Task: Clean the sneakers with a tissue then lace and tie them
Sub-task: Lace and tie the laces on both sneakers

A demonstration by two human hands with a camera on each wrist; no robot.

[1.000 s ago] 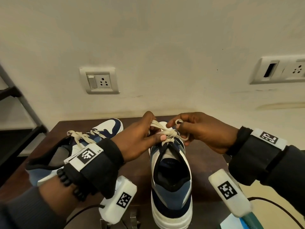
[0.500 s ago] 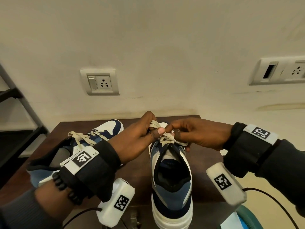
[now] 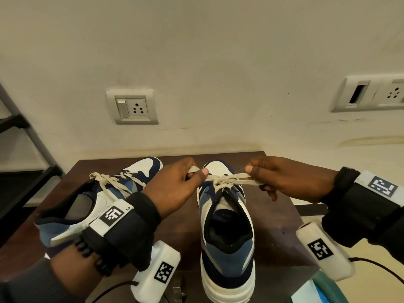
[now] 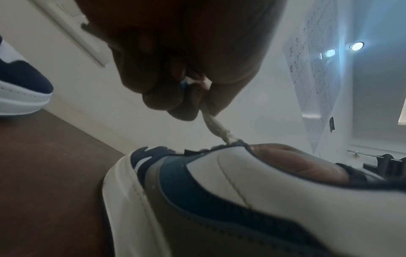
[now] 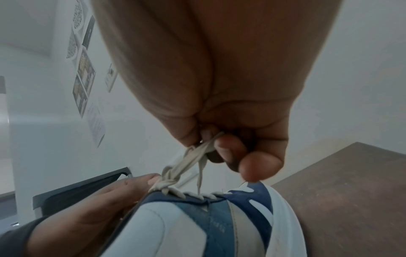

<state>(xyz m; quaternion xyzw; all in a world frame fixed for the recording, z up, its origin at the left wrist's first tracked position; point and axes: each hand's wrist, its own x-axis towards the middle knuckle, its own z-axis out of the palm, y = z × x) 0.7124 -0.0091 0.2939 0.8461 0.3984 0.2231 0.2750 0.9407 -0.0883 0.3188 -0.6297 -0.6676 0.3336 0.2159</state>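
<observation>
Left sneaker partly hidden behind left wrist; blue object cropped bottom-right; wall posters blurred, unreadable.

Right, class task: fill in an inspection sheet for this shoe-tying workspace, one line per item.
Surface: dark brown table against a cream wall.
Job's things: right sneaker upright, heel toward the camera, its lace pulled out sideways from a knot; left sneaker beside it, lace in a bow.
Clutter: blue and white item at the bottom edge, cannot tell what.
Hands: left hand and right hand each pinch one side of the lace.
Cables: black cable from a wrist unit.
Surroundings: wall socket; dark rack on the left.
</observation>
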